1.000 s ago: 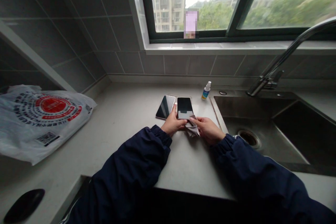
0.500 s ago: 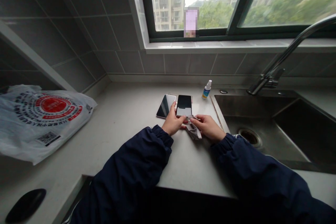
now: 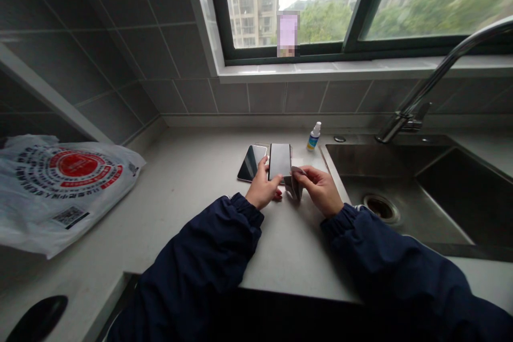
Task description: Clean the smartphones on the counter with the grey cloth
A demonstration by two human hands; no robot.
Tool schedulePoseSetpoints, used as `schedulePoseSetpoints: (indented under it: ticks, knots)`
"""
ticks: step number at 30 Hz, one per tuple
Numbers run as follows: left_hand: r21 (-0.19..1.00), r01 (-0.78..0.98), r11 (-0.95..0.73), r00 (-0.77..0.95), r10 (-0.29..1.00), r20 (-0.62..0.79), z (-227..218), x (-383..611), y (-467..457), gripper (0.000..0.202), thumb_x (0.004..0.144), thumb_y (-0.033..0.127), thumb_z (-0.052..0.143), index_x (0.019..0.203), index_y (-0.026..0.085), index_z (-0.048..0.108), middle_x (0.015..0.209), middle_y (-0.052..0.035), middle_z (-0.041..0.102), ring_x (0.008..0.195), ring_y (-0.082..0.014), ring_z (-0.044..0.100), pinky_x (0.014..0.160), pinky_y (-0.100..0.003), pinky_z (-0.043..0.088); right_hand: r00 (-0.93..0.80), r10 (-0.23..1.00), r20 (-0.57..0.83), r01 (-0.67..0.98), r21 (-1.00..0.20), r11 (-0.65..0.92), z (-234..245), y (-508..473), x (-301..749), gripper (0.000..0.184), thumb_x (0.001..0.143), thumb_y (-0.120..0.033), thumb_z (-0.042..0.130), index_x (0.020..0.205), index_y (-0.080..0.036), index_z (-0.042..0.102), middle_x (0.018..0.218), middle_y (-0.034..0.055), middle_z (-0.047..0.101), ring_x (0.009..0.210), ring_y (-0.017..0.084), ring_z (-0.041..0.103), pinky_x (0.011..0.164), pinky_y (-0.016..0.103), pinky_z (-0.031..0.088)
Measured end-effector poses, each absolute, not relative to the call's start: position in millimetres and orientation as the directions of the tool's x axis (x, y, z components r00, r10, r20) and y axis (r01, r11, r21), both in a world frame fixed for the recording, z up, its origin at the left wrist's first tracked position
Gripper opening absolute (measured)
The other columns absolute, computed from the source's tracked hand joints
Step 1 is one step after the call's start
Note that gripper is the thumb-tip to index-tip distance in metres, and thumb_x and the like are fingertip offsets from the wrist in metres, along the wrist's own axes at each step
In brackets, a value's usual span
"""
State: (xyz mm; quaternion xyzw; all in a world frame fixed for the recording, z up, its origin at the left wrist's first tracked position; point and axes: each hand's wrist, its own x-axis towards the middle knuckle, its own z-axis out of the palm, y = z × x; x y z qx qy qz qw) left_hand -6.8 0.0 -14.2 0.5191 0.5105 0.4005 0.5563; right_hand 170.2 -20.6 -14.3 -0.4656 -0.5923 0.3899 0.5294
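while the left hand (image 3: 262, 187) grips a black smartphone (image 3: 279, 161), fingers pressed together on its edge, the right hand (image 3: 319, 189) pinches a grey cloth (image 3: 295, 187) between thumb and fingers.

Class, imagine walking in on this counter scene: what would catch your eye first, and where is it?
The left hand grips a black smartphone at the middle of the counter, beside a second phone, while the right hand pinches a grey cloth against its edge. Left of them lies a white plastic bag with a red circular print; to the right is a stainless steel sink under a curved faucet.
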Motion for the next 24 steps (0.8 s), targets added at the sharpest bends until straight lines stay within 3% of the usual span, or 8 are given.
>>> schedulePoseSetpoints:
  ticks: [2,5,8,10,13,16,20,24]
  knots:
    - [0.990,0.124,0.061,0.127,0.989,-0.077,-16,-9,1,0.078,0.091,0.031,0.065,0.161,0.027,0.030,0.167,-0.0218,0.034,0.052,-0.0039,0.056,0.049,-0.028,0.056,0.046,0.934,0.355,0.189,-0.921,0.341,-14,-21,171,0.035,0.087,-0.055,0.074,0.088,-0.021,0.079,0.103,0.0097,0.072,0.097,0.026,0.068,0.077,0.035,0.056]
    - [0.949,0.240,-0.205,0.055,0.979,0.198,-15,-16,6,0.046,0.094,0.028,0.060,0.140,0.022,0.058,0.146,-0.0138,0.058,0.057,-0.0066,0.053,0.057,-0.029,0.056,0.078,0.883,0.464,0.304,-0.854,0.422,-12,-23,173,0.025,0.089,-0.047,0.074,0.089,-0.024,0.082,0.120,0.0117,0.069,0.115,0.029,0.066,0.094,0.042,0.056]
    - [0.781,0.444,-0.440,0.048,0.881,0.470,-13,-28,15,0.024,0.095,0.021,0.055,0.112,0.022,0.072,0.120,-0.0081,0.069,0.078,-0.0155,0.062,0.085,-0.034,0.057,0.096,0.810,0.579,0.453,-0.750,0.482,-7,-28,174,0.019,0.091,-0.042,0.071,0.089,-0.026,0.082,0.117,0.0109,0.069,0.116,0.029,0.065,0.105,0.046,0.051]
    - [0.686,0.585,-0.432,0.005,0.848,0.530,-15,-35,21,0.025,0.093,0.015,0.054,0.107,0.023,0.073,0.117,-0.0081,0.069,0.103,-0.0228,0.064,0.102,-0.038,0.052,0.093,0.799,0.594,0.502,-0.721,0.477,-3,-31,174,0.022,0.092,-0.044,0.069,0.089,-0.027,0.082,0.104,0.0101,0.072,0.104,0.029,0.068,0.098,0.045,0.053]
    - [0.601,0.734,-0.317,-0.065,0.847,0.527,-20,-41,28,0.031,0.088,0.014,0.060,0.116,0.022,0.071,0.126,-0.0110,0.066,0.125,-0.0281,0.057,0.114,-0.043,0.044,0.069,0.867,0.493,0.475,-0.781,0.406,-2,-35,173,0.029,0.093,-0.051,0.066,0.090,-0.026,0.080,0.085,0.0085,0.074,0.082,0.027,0.068,0.084,0.041,0.055]
    - [0.580,0.790,-0.199,-0.108,0.886,0.451,-26,-42,31,0.047,0.086,0.018,0.064,0.133,0.021,0.064,0.139,-0.0138,0.060,0.135,-0.0313,0.053,0.116,-0.046,0.042,0.080,0.922,0.379,0.396,-0.861,0.320,-6,-34,172,0.036,0.092,-0.057,0.067,0.091,-0.024,0.079,0.079,0.0071,0.075,0.070,0.024,0.066,0.071,0.036,0.053]
    - [0.578,0.810,-0.099,-0.129,0.931,0.341,-26,-41,29,0.065,0.086,0.024,0.067,0.149,0.017,0.052,0.148,-0.0188,0.055,0.136,-0.0351,0.053,0.115,-0.049,0.043,0.139,0.950,0.280,0.236,-0.941,0.243,-9,-29,172,0.043,0.089,-0.064,0.068,0.087,-0.021,0.076,0.074,0.0047,0.073,0.065,0.021,0.064,0.059,0.031,0.049]
    - [0.557,0.826,-0.081,-0.099,0.954,0.285,-24,-43,28,0.079,0.087,0.035,0.072,0.157,0.014,0.042,0.150,-0.0221,0.054,0.136,-0.0387,0.053,0.115,-0.052,0.042,0.223,0.943,0.248,0.195,-0.959,0.206,-11,-25,173,0.047,0.084,-0.067,0.071,0.079,-0.021,0.072,0.066,0.0023,0.067,0.061,0.019,0.060,0.055,0.029,0.045]
